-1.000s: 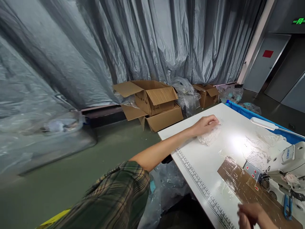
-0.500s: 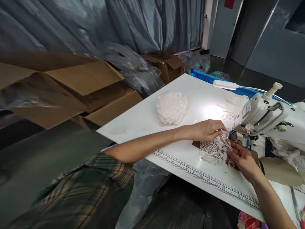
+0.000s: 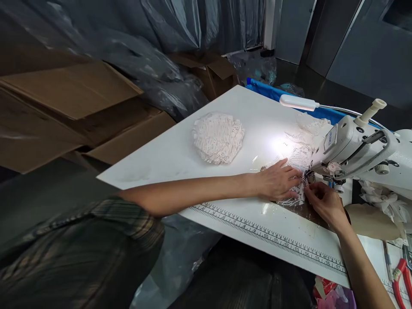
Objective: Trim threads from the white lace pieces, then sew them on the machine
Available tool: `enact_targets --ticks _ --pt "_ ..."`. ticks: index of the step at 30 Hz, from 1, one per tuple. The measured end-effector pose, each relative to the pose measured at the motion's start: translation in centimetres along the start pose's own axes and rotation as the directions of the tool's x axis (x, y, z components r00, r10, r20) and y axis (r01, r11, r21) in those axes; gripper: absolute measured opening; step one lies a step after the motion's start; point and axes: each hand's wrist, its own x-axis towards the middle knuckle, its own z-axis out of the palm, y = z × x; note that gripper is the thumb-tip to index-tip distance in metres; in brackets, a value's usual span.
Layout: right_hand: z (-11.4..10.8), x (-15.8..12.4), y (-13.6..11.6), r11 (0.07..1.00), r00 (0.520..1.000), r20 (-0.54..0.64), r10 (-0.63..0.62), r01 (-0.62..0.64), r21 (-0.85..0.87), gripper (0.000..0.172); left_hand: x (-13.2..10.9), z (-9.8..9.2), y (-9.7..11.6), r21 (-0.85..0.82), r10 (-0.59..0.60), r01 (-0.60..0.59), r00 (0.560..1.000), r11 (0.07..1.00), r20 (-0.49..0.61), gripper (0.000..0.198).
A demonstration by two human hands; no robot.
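White lace fabric [image 3: 294, 195] lies under the needle area of a white sewing machine [image 3: 350, 143]. Spread flat on the lace, my left hand [image 3: 279, 180] has its fingers apart, pointing toward the needle. My right hand [image 3: 323, 201] pinches the lace edge just right of the presser foot. More lace [image 3: 307, 137] lies behind the needle, lit by a lamp [image 3: 299, 102]. The part of the lace beneath my left palm is hidden.
A round lace bundle [image 3: 219, 138] sits on the white table [image 3: 161, 165], left of the machine. Along the front edge runs a printed ruler [image 3: 273, 234]. Red-handled pliers [image 3: 397, 279] lie at lower right. Cardboard boxes [image 3: 71, 90] stand beyond the table's left side.
The lace has moved up toward the needle, with less of it in front. My left hand has flattened and spread over it; my right hand has moved up near the presser foot. The view has shifted.
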Motion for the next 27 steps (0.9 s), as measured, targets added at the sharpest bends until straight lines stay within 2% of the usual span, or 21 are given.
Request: enact_targets --ticks 4,7,11,14,18,22,25,27 --pt "0.1 -0.4 0.7 0.997 0.998 -0.038 -0.044 0.046 0.062 0.038 0.1 0.0 -0.5 -0.003 0.01 -0.01 0.991 1.0 -0.133 0.025" --pt "0.3 -0.9 0.8 0.996 0.995 -0.06 -0.075 0.077 0.039 0.04 0.1 0.6 -0.2 -0.069 -0.006 -0.007 0.983 0.998 -0.184 0.025" --pt "1.0 -1.7 1.0 0.99 0.983 -0.126 -0.136 0.132 -0.041 0.032 -0.3 1.6 -0.2 -0.133 0.03 -0.057 0.98 0.989 -0.197 0.031" --pt "1.7 -2.2 1.2 0.961 0.945 -0.184 -0.269 0.253 -0.108 0.025 -0.5 1.8 -0.3 -0.169 0.054 -0.098 0.968 0.981 -0.246 0.033" --pt "2.5 -2.5 1.2 0.894 0.875 -0.203 -0.44 0.404 -0.194 0.025 -0.2 1.5 0.4 -0.151 0.07 -0.12 0.95 0.981 -0.303 0.023" --pt "2.2 -2.7 0.9 0.863 0.873 -0.13 -0.471 0.425 -0.273 0.027 0.4 1.5 1.1 -0.188 0.078 -0.122 0.972 0.975 -0.222 0.015" --pt "0.6 -2.2 0.8 0.881 0.888 0.009 -0.459 0.456 -0.124 0.027 0.4 1.8 0.8 -0.218 0.061 -0.101 0.981 0.971 -0.184 0.013" --pt "-0.8 -1.7 1.0 0.92 0.916 0.105 -0.388 0.392 -0.025 0.031 0.1 2.0 0.5 -0.207 0.078 -0.122 0.975 0.971 -0.207 0.016"
